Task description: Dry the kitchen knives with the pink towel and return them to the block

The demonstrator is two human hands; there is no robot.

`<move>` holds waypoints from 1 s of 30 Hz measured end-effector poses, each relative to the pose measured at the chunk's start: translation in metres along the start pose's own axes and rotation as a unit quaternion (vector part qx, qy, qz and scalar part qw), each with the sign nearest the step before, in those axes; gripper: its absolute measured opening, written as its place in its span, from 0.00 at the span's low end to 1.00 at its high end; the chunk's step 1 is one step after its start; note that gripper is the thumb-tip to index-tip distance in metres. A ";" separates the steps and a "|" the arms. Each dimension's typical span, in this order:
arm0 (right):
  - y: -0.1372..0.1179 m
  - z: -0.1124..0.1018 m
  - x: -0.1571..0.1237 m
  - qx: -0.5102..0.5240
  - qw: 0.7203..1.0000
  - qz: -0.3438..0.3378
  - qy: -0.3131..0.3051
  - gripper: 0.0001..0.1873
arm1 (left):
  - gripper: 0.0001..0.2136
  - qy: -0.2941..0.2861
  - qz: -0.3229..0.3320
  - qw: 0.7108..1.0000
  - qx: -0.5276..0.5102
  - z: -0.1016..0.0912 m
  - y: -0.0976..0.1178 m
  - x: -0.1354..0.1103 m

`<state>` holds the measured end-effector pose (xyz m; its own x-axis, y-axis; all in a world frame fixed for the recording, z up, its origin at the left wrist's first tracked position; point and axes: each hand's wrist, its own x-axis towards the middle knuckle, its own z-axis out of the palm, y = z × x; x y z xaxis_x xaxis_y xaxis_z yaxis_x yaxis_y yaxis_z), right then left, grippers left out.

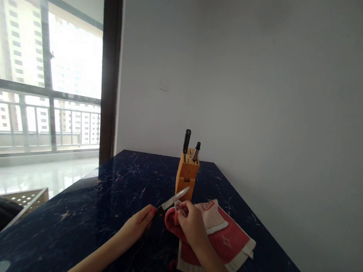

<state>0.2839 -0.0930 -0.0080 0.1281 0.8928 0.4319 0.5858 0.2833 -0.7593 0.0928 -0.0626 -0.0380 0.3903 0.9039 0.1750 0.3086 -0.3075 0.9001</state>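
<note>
My left hand (142,220) is wrapped round the black handle of a knife (174,198), whose blade points up and to the right. Just beside the blade, my right hand (191,221) pinches a bunched corner of a red and white towel (223,244). The rest of that towel lies spread and partly folded on the table, under my right forearm. Behind the blade tip stands a wooden knife block (187,170). A black-handled knife (186,141) and another tool with a black and silver handle (196,151) stick up from its slots.
The dark blue marbled table (127,182) runs back to a grey wall (281,98). To the left are a tall window (74,60) and a dark door frame (109,71). A perforated light-coloured chair (32,197) with something black on it stands by the table's left edge.
</note>
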 end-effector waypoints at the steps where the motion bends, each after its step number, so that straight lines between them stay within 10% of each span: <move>1: 0.001 0.000 0.000 -0.001 1.000 0.003 0.000 0.06 | 0.21 0.002 0.010 1.000 -0.004 -0.002 0.000 0.001; 13: -0.009 -0.001 -0.005 -0.007 0.995 -0.064 0.079 0.02 | 0.17 -0.026 -0.013 0.999 -0.019 0.002 -0.004 0.000; 30: -0.015 0.018 -0.011 -0.047 0.991 -0.121 0.005 0.09 | 0.12 -0.049 0.065 0.990 0.116 0.012 0.005 -0.008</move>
<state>0.2594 -0.1010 -0.0105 -0.0183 0.7989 0.6012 0.6724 0.4548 -0.5840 0.1012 -0.0749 -0.0399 0.5191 0.8221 0.2339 0.4371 -0.4904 0.7540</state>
